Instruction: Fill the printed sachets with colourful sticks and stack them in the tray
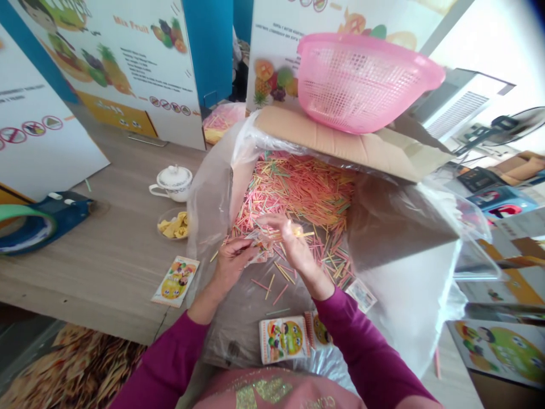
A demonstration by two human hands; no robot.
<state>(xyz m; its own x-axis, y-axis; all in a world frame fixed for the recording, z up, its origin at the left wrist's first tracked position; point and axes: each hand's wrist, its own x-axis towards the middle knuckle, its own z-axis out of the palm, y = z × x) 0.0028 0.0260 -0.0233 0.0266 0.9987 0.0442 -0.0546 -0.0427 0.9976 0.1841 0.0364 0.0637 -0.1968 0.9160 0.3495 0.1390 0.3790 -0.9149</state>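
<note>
Coloured sticks (304,233) in half-closed hands (232,264) (298,244)

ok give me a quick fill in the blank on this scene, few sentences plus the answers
1. The pink plastic basket rests on the box, whose raised flap is made of ____.
2. Around the coloured sticks, the box is lined with clear ____.
3. The small clear bowl on the table holds ____ pieces.
4. The left hand and right hand come out of ____ sleeves.

Answers: cardboard; plastic; yellow; purple
</note>
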